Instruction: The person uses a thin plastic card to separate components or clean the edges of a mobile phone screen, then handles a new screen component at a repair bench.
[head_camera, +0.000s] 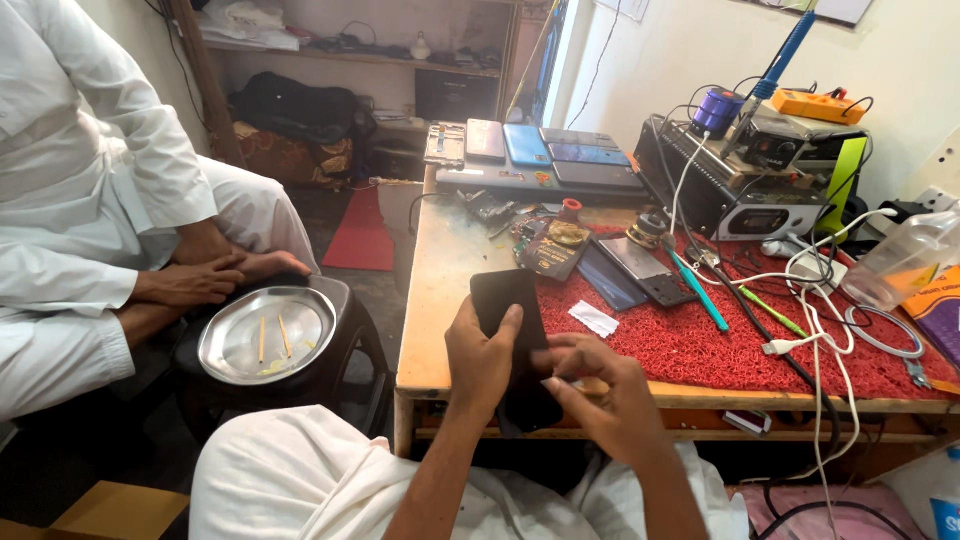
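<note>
My left hand (482, 358) grips a black smartphone (512, 305) from its left side, thumb lying across the dark screen, held upright over the near edge of the workbench (430, 300). My right hand (612, 395) is at the phone's lower right, fingertips pinched against its lower part; whether they hold some small item I cannot tell. My lap in white cloth (300, 480) lies below.
A red mat (700, 345) carries phone parts (640, 270), a teal tool (700, 295), white cables (815, 310) and a clear bottle (905, 260). Repair stations (760, 175) and stacked phones (540, 150) stand behind. At left, a person in white (80, 200) sits beside a steel plate (265, 335).
</note>
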